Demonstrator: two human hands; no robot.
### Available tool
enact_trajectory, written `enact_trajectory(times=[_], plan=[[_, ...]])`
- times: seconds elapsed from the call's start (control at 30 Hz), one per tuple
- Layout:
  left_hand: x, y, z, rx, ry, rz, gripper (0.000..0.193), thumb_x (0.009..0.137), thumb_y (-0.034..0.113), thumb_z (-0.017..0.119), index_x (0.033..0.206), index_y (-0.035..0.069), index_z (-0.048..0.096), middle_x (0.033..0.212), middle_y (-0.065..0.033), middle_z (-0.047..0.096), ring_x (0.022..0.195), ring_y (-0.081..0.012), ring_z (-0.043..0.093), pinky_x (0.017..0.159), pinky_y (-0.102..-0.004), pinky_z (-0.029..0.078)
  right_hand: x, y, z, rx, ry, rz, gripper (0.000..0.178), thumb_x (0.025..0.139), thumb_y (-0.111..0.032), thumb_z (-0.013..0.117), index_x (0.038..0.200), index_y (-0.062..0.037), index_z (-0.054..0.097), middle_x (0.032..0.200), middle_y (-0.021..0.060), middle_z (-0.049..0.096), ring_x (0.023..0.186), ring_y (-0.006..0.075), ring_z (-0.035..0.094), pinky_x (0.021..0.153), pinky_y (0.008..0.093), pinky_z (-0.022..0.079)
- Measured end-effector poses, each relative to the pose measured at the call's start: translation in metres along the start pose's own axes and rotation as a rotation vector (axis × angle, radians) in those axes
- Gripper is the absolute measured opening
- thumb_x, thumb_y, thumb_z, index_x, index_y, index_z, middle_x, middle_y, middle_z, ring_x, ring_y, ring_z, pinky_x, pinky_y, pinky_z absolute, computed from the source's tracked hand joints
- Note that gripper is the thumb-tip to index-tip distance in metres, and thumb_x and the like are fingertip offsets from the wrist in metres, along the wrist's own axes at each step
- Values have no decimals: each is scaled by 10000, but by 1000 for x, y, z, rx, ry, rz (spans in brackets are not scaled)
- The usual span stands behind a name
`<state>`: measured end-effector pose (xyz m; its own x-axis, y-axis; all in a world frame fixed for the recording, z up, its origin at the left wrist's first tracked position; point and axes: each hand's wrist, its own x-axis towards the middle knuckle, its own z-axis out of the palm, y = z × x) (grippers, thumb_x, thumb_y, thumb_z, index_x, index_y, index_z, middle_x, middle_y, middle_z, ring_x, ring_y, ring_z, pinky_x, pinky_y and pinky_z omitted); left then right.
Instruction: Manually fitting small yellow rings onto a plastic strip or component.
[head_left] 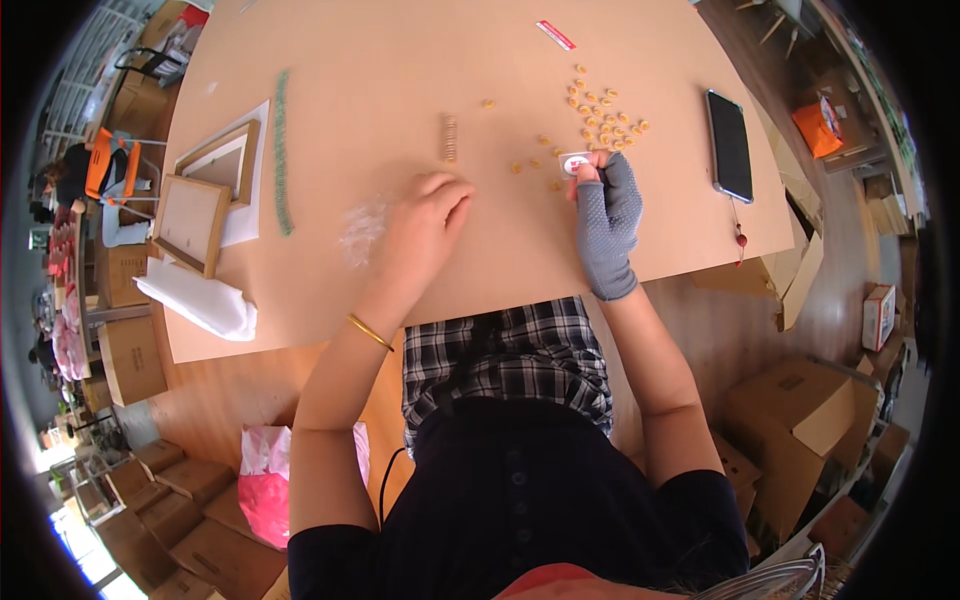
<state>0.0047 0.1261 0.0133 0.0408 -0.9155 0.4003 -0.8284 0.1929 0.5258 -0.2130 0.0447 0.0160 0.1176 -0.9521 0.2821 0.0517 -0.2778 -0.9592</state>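
My left hand (430,215), bare with a gold bangle (370,333) at the wrist, hovers or rests over the brown tabletop with its fingers curled together. Whatever may be between its fingertips is hidden. Just beyond it stands a neat row of small brownish rings (450,138). Beside its wrist lie crumpled clear plastic bags (362,230). My right hand (610,215), in a grey dotted glove with bare fingertips, pinches a small clear packet with a white and red label (574,165). Loose yellow-brown rings (605,125) are scattered beyond the right hand.
At the left are wooden picture frames (192,222), folded white sheeting (200,300) and a long green strip (282,155). A black phone (730,147) with a beaded strap lies at the right, a red label (555,35) far off. Cardboard boxes (790,425) stand on the floor.
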Motion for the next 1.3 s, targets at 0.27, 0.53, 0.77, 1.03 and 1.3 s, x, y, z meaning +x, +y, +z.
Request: enact_trajectory(times=[0.27,0.53,0.77,1.03,1.3], plan=[[-27,30,-9,-90,-30,-173,220,882,65,795,1097,72,745,1049,-97,712,907,-259,694,734,-350,590,-7,2,10,-289,-204,-152,40,1006,-59,665,1016,-24,650,772,92,694,568,124,582,574,276,490],[-27,15,1,-86,39,64,161,849,22,800,1002,42,755,974,-65,723,888,-260,688,731,-368,566,-16,7,28,-552,-413,-311,100,982,-115,710,974,-45,639,811,137,727,691,328,726,618,371,568],[-25,20,3,-30,35,126,144,827,-8,785,946,43,723,938,-64,702,879,-274,682,763,-387,564,-17,1,29,-625,-457,-282,137,966,-123,726,936,-52,613,803,154,717,710,349,724,603,387,562],[-25,20,2,27,-19,191,163,824,11,766,965,38,687,948,-75,658,882,-278,664,778,-388,570,-15,-5,29,-651,-494,-234,144,958,-117,732,916,-59,608,775,152,704,686,362,708,576,398,546],[-25,21,3,-21,-18,164,163,825,-11,777,957,32,693,936,-84,667,864,-292,665,758,-399,564,-15,-4,29,-554,-503,-188,114,964,-112,729,937,-56,633,792,149,722,689,353,724,595,384,561]])
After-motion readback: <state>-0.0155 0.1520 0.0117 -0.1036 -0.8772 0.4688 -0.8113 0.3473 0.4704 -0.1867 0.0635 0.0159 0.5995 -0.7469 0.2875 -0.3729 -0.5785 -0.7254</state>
